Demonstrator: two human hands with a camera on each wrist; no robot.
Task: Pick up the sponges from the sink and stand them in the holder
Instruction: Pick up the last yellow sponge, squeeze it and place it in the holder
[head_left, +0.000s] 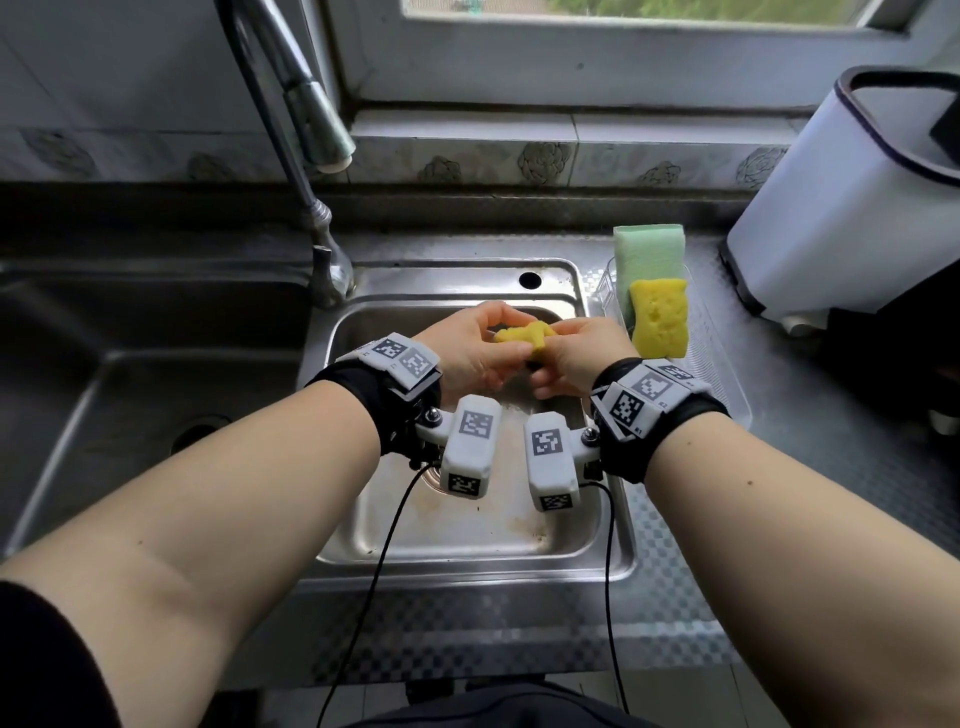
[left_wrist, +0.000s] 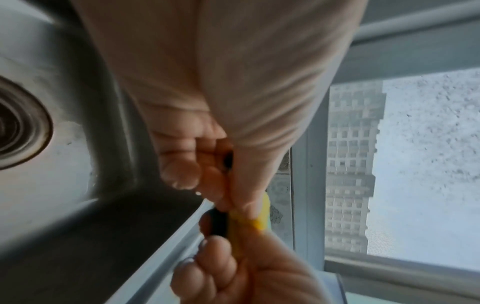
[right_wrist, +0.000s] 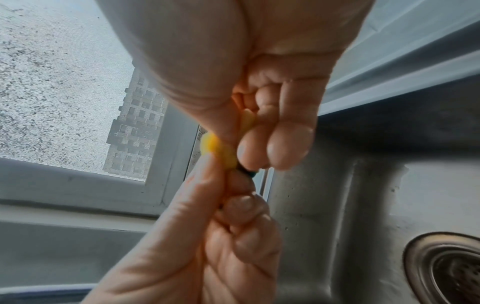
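Sponge (head_left: 524, 338) pinched between both hands: yellow, dark scrub layer underneath. Right of right hand (head_left: 576, 358): yellow sponge (head_left: 660, 319), pale green striped sponge (head_left: 647, 254). Wrist bands (head_left: 652, 395): black-white square codes.

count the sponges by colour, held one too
yellow sponges: 2, one squeezed between left hand and right hand, one standing in the holder
green sponge: 1, standing in the holder
total: 3
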